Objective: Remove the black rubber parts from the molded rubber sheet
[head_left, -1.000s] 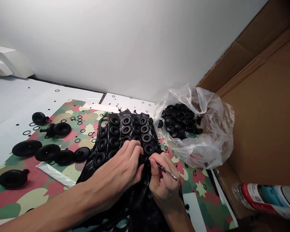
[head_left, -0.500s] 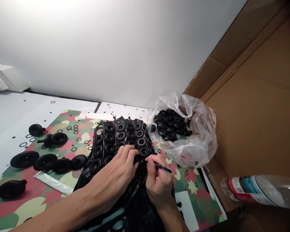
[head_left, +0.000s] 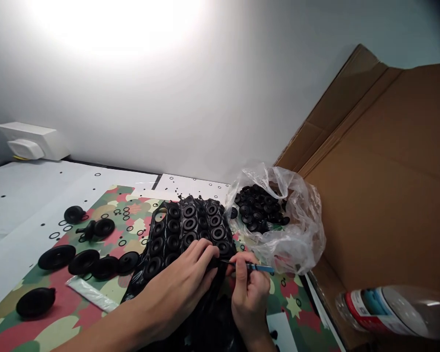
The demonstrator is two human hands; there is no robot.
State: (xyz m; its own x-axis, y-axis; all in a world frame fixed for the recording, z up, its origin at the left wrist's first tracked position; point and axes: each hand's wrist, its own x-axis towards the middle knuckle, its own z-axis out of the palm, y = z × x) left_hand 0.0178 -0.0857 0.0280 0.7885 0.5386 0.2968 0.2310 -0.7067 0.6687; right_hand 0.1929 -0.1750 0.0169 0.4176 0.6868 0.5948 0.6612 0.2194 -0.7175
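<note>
A black moulded rubber sheet point(head_left: 189, 224) with rows of round ringed cups lies in front of me, its lower part draped towards me. My left hand point(head_left: 190, 269) rests over the sheet's right-middle part, with its fingers curled and gripping the rubber near a cup. Between the thumb and fingers of my right hand point(head_left: 250, 283) is a slim scalpel-like tool point(head_left: 261, 268) with a flat, shiny handle. The tool's thin tip points left at the rubber beside my left fingertips. Just what the tip touches is hidden by the fingers.
A clear plastic bag point(head_left: 304, 234) holding black rubber discs point(head_left: 258, 205) stands behind on the right. Several larger black rubber discs point(head_left: 56, 257) lie left on a camouflage-patterned mat point(head_left: 106, 205), among small rings. A plastic bottle point(head_left: 396, 310) lies right, near a cardboard box point(head_left: 381, 195).
My view has tilted upward, so everything sits lower in the picture. The tool in my right hand has turned and its handle shows more, with the tip nearer the left fingers.
</note>
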